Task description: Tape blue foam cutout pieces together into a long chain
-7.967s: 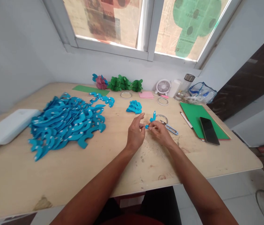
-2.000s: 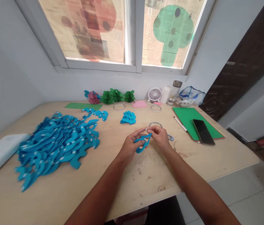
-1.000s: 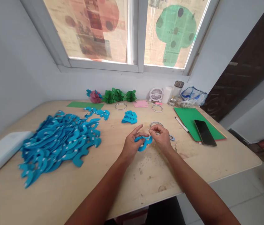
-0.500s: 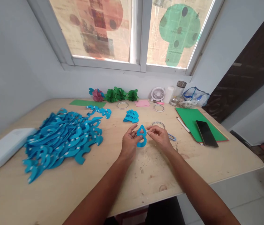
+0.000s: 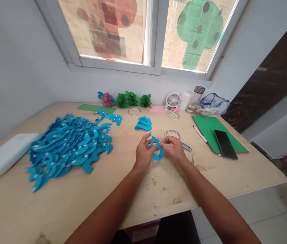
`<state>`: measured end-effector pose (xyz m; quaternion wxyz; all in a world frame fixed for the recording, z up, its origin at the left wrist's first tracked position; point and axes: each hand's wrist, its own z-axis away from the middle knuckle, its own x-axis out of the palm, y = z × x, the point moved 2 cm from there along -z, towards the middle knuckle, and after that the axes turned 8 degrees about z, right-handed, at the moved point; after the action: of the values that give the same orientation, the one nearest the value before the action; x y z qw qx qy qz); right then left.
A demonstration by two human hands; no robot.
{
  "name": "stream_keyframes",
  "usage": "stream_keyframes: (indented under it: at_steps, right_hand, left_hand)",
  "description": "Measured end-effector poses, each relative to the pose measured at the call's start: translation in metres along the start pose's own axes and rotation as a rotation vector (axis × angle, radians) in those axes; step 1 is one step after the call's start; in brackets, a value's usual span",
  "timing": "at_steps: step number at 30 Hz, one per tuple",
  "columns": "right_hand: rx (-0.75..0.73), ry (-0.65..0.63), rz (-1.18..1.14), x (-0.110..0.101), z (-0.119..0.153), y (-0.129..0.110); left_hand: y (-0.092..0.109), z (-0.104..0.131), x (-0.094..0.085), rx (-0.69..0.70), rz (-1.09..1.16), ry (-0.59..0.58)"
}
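A blue paper cut-out [image 5: 158, 155] with openings in it is held above the table between both hands. My left hand [image 5: 145, 150] pinches its left side with thumb and finger. At its right edge, the fingertips of my right hand [image 5: 172, 148] are pinched together on the paper, with a small white spot beside them. A small stack of blue cut-outs [image 5: 144, 123] lies just beyond my hands. To the left spreads a large heap of blue cut-outs [image 5: 69, 145] with white patches on them.
A tape ring [image 5: 172, 134] and a light-blue cutter [image 5: 186, 146] lie near my right hand. Farther right are a pen [image 5: 199, 134], green sheets [image 5: 206, 130] and a phone [image 5: 225, 144]. A white device [image 5: 8, 152] sits at the left, a fan [image 5: 173, 101] at the back.
My right hand has closed in on the cut-out and now touches its right edge. The cut-out has tilted slightly, and the camera view has shifted a little.
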<state>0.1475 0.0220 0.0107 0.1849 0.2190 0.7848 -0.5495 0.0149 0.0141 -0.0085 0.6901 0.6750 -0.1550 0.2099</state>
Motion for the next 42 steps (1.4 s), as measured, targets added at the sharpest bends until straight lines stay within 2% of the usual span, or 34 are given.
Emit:
stream_keyframes:
  at_steps: [10, 19, 24, 31, 38, 42]
  right_hand:
    - [-0.009, 0.020, -0.064, -0.001, 0.000, 0.000]
    - [-0.002, 0.005, -0.060, 0.001, 0.002, -0.002]
    - [-0.007, 0.014, -0.019, -0.001, 0.000, -0.001]
    - [-0.020, -0.018, 0.008, 0.000, 0.001, -0.004]
    - [-0.037, -0.060, 0.027, 0.001, 0.003, -0.003]
    - [-0.030, -0.073, 0.019, 0.002, 0.003, -0.004]
  left_hand:
    - [0.004, 0.002, 0.000, 0.033, -0.010, 0.059]
    - [-0.003, 0.002, 0.002, 0.071, -0.106, 0.017]
    - [0.001, 0.003, 0.003, 0.042, -0.083, 0.059]
    - [0.007, -0.001, 0.000, -0.028, 0.097, 0.107]
    - [0.009, -0.002, -0.002, -0.100, 0.107, 0.078]
    - [0.009, -0.002, -0.002, -0.079, 0.080, 0.075]
